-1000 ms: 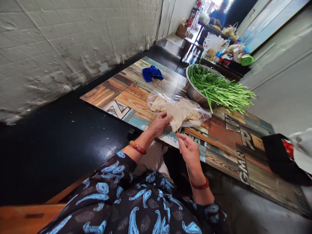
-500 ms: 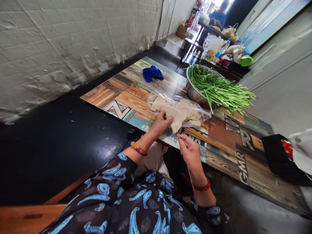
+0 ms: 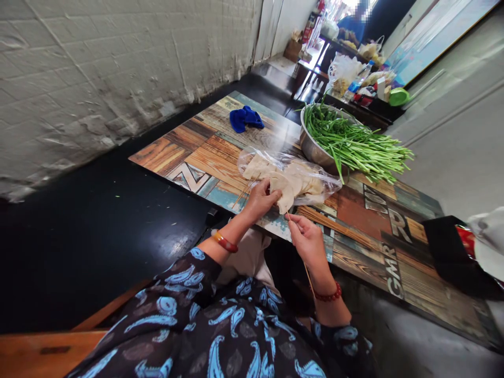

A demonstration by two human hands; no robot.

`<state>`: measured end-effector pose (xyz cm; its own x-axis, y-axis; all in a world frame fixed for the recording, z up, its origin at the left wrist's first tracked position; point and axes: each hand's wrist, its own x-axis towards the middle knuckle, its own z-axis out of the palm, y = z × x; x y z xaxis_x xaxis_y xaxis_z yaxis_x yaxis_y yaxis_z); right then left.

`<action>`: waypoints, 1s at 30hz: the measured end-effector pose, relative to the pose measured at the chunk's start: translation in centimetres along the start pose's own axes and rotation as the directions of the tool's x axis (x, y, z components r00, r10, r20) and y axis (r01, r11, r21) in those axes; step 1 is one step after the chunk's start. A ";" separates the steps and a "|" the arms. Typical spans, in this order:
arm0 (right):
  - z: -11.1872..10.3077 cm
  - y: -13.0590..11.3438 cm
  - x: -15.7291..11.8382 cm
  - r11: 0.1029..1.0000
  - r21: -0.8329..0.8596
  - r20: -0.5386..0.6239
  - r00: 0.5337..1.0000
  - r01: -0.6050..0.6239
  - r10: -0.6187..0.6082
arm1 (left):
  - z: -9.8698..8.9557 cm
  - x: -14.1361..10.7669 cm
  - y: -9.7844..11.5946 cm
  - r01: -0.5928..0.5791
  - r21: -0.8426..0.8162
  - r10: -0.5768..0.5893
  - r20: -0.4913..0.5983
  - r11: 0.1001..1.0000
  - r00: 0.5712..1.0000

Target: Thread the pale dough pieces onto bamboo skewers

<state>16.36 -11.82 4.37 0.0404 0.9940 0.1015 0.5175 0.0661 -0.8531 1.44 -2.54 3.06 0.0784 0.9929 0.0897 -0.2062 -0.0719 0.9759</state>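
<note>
While the left hand point(image 3: 264, 199) pinches a pale sheet point(image 3: 284, 193), the right hand point(image 3: 307, 237) grips a skewer point(image 3: 308, 278)

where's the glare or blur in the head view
Head view: pale glare on the table beside the blue cloth, shiny streaks on the clear bag; head view: background light blown out, distant person pixelated at the head.

Crumpled dark-blue cloth point(image 3: 246, 119) on far L part of patchwork wood-print table point(image 3: 220, 152). Round stainless-steel bowl point(image 3: 315, 149) w/ long green leafy stalks point(image 3: 354, 139), stalks hanging over its R rim. Behind, nr wall: clear plastic bottle w/ blue cap point(image 3: 360, 79), bright-green round plastic item point(image 3: 399, 97). Far back, person in blue top point(image 3: 352, 29), partly hidden.
</note>
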 end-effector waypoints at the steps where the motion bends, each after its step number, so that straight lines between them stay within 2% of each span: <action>1: 0.0 0.0 0.2 1.000 -0.002 -0.005 1.000 -0.006 0.006 | 0.0 0.0 0.0 0.004 -0.005 -0.004 0.003 1.000 1.000; 6: 0.3 0.1 0.7 1.000 -0.008 -0.024 1.000 -0.006 0.006 | 0.0 0.0 -0.1 0.042 -0.072 -0.040 0.018 0.997 0.999; 11: 0.6 0.1 0.3 0.998 -0.056 -0.056 0.998 0.010 -0.013 | 0.0 0.1 0.1 0.034 -0.215 -0.042 -0.034 0.976 0.999; 16: 0.6 -0.1 -0.2 0.993 -0.115 -0.059 0.998 0.014 -0.021 | -0.2 0.2 0.0 0.143 -0.416 -0.138 0.042 0.898 0.990; 23: 0.1 0.0 -0.4 0.989 -0.140 -0.003 0.999 0.042 -0.042 | -0.5 0.5 -0.3 0.206 -0.451 -0.185 0.091 0.868 0.978; 30: 0.0 0.1 0.0 0.986 -0.160 0.006 0.998 0.056 -0.056 | -0.6 0.4 0.1 0.233 -0.457 -0.205 0.109 0.858 0.973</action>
<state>16.39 -11.85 4.31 0.0063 0.9892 0.1463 0.6489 0.1073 -0.7533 0.88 -2.06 3.07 0.2249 0.9701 -0.0915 -0.6046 0.2126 0.7676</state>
